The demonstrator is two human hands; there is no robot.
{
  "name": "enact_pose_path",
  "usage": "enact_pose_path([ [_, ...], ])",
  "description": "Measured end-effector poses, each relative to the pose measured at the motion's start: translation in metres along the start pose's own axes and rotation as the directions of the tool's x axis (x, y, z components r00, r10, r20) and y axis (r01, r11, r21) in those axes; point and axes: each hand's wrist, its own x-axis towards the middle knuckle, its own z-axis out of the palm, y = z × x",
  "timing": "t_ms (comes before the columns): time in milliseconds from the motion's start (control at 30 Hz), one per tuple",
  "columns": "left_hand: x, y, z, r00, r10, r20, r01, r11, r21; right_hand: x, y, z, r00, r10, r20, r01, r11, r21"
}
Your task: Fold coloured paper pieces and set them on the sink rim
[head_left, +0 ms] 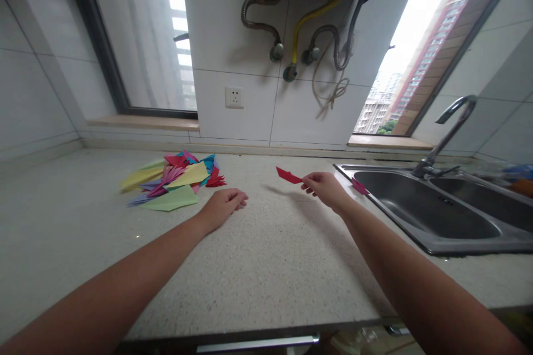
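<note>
My right hand (327,188) pinches a small red folded paper (288,176) and holds it just above the speckled countertop (258,255). A pink paper piece (360,186) shows behind that hand, near the sink's rim. My left hand (222,207) rests on the counter with its fingers loosely curled and nothing in them. It lies just right of a pile of coloured folded papers (172,183) in yellow, green, purple, pink, blue and red.
A steel double sink (433,211) with a curved tap (452,127) fills the right side. Behind are a tiled wall with a socket (234,97), hoses (291,33) under a heater, and two windows. The counter's front edge runs along the bottom.
</note>
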Motion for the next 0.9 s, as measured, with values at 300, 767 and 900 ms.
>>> enact_pose_path([
  [300, -0.004, 0.006, -0.001, 0.991, 0.082, 0.11, -0.105, 0.969, 0.223, -0.004, 0.112, -0.094, 0.828, 0.155, -0.539, -0.354, 0.89, -0.288],
  [767, -0.004, 0.011, -0.001, 0.981, 0.103, 0.162, -0.154, 0.929, 0.337, -0.006, 0.142, -0.102, 0.76, 0.228, -0.609, -0.567, 0.691, -0.448],
  [900, -0.005, 0.011, -0.001, 0.982, 0.095, 0.165, -0.147, 0.927, 0.345, -0.006, 0.144, -0.102, 0.751, 0.227, -0.62, -0.572, 0.694, -0.438],
])
